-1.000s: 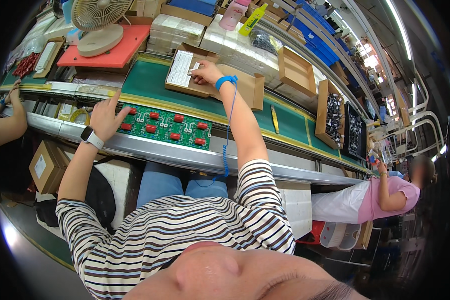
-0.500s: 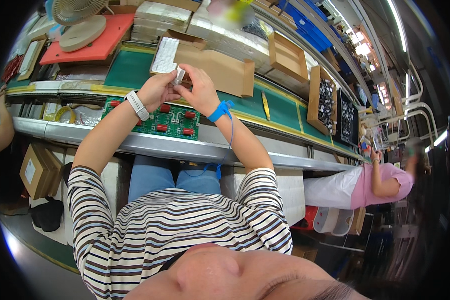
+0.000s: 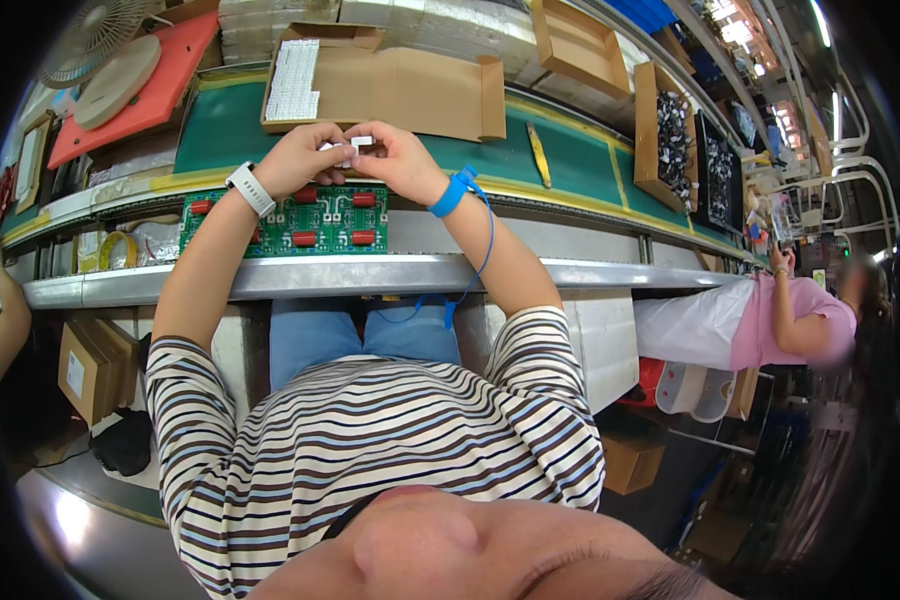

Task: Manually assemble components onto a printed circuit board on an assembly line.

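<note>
My left hand (image 3: 308, 160), with a white watch on its wrist, is closed around a small white part (image 3: 328, 147), mostly covered by the fingers. Close beside it, my right hand (image 3: 398, 162) pinches another small white block (image 3: 362, 142) between thumb and fingers. A blue strap (image 3: 453, 192) with a cord circles the right wrist. Below both hands lies a green circuit board (image 3: 280, 243) with several red components, partly hidden by my left forearm. Just beyond the hands, an open cardboard box (image 3: 410, 95) holds rows of small white blocks (image 3: 294, 82) at its left end.
Yellow-handled tweezers (image 3: 539, 155) lie on the green bench mat (image 3: 495, 155) to the right. Farther right stands a carton of dark parts (image 3: 670, 140). A fan (image 3: 95, 50) rests at the far left. Another person (image 3: 770, 320) stands at right; another's arm (image 3: 8, 310) is at left.
My hands have lowered slightly and drawn a little apart, with white parts now showing at each hand's fingertips. The view has shifted, so the bench appears moved.
</note>
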### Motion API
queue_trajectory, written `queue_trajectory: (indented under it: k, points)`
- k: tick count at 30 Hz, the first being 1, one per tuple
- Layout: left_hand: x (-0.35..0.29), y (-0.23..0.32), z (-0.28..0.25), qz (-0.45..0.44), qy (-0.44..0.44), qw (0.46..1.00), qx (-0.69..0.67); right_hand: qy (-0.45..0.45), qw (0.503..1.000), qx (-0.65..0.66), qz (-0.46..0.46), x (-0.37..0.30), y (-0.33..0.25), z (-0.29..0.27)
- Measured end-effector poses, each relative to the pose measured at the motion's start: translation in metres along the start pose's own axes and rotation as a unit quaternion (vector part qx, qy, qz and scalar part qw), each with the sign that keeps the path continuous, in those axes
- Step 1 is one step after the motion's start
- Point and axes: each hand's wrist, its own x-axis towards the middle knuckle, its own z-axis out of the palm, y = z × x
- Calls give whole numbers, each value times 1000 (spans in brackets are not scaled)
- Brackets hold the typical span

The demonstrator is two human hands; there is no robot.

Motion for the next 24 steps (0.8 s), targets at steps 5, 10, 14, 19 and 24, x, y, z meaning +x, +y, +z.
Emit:
queue_trajectory:
  k: [5, 10, 14, 19, 24]
  points:
    - [-2, -6, -4, 2, 9, 1000, -2, -2, 999, -37, 18, -2, 2, -7]
    - [-5, -6, -10, 23, 7, 999, 44, -10, 996, -32, 82, -6, -6, -14]
    - [-4, -10, -12, 74, 8, 984, 159, -38, 927, -373, -14, -9, -9, -16]
    - [-7, -10, -2, 139, 51, 945, 292, -40, 903, -427, -5, -18, -13, -21]
    - [-10, -1, 4, 98, 32, 926, 364, -68, 877, -477, 6, -21, -15, -20]
